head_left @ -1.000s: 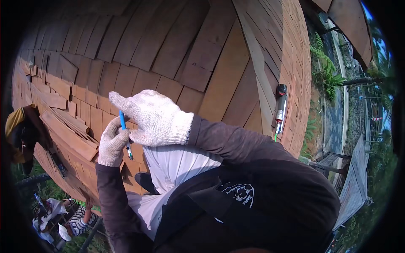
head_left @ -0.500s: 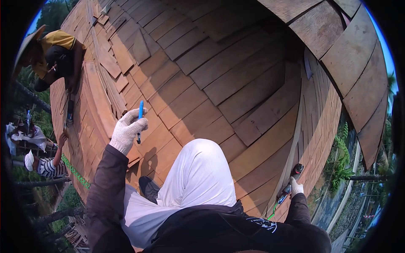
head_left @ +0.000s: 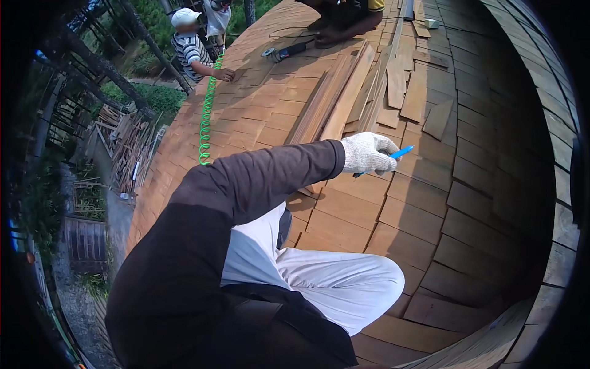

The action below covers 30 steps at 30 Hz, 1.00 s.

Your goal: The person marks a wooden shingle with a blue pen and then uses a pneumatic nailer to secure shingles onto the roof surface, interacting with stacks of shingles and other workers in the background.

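My left hand [head_left: 369, 152], in a white knit glove, is closed around a blue pen [head_left: 402, 152]. The pen's blue end points away to the right, and its dark end shows below the fingers. Beneath that hand lie the brown wooden shingles [head_left: 350, 206] of a curved roof. Just beyond it are long wooden boards [head_left: 335, 98] and a row of loose shingles [head_left: 396, 83]. My right hand is out of the picture. My bent knee in white trousers [head_left: 344, 286] rests over the shingles.
An angle grinder [head_left: 283, 51] lies on the roof near a crouching person [head_left: 350, 21]. At the roof's left edge, a person in a striped shirt [head_left: 187, 52] has a hand on the shingles. A green coiled hose [head_left: 208, 111] hangs over the left side. Wood piles [head_left: 126, 144] lie below.
The view has swung left, bringing the grinder and both people closer to the middle. My right hand, earlier on a power tool at the right, has left the picture. My left hand still holds the pen.
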{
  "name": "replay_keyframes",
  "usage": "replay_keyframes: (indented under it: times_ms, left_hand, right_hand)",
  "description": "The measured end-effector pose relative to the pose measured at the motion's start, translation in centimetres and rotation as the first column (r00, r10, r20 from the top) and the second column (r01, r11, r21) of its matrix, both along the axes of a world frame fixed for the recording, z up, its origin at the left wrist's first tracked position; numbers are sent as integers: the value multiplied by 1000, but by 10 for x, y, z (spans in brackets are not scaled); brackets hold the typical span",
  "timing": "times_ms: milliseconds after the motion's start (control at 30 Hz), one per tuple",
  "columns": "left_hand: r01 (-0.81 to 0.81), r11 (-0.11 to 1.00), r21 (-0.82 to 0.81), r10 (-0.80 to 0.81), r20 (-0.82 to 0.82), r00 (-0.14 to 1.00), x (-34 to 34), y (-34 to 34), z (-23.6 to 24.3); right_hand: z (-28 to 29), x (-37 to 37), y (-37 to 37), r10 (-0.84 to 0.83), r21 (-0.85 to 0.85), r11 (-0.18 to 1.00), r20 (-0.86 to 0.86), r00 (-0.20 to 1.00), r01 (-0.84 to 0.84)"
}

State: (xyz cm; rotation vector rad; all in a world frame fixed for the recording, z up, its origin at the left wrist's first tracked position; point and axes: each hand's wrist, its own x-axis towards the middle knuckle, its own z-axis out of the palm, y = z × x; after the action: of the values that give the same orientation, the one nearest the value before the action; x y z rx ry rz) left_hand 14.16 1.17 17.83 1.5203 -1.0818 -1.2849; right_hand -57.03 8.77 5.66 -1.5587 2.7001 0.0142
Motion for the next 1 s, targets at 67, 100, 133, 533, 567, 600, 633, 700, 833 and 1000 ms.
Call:
replay_keyframes:
  times_ms: [67,100,133,533,567,600,633,700,833,1000]
  left_hand:
    - [-36,998,-56,33,-55,998,9,4,-17]
    - [-40,998,-48,38,-50,998,11,4,-13]
    - [-78,993,-84,68,-111,991,13,3,-18]
    - [-169,978,-123,145,-181,973,11,5,-16]
    - [-168,978,-125,146,-168,975,12,11,-20]
    - [-168,978,-126,148,-156,977,13,16,-25]
    - [-153,981,-123,137,-131,982,13,19,-24]
    - [-139,981,-134,133,-53,990,13,32,-18]
    - [-46,987,-154,66,127,990,9,28,-5]
    - [10,990,-143,-7,22,1000,7,14,-17]
  right_hand:
    - [29,50,-28,172,-178,972,84,981,-155]
    - [44,72,-41,242,-250,946,119,963,-206]
    - [59,92,-51,309,-308,918,154,939,-251]
    - [163,207,-104,568,-443,810,429,703,-384]
    - [168,210,-105,573,-440,808,439,692,-391]
    - [174,212,-104,579,-435,806,444,683,-401]
    - [181,213,-102,581,-439,806,456,674,-398]
    - [195,212,-103,587,-428,804,465,663,-412]
    - [230,193,-111,592,-428,804,507,626,-413]
    - [267,209,-178,230,-119,969,747,624,-216]
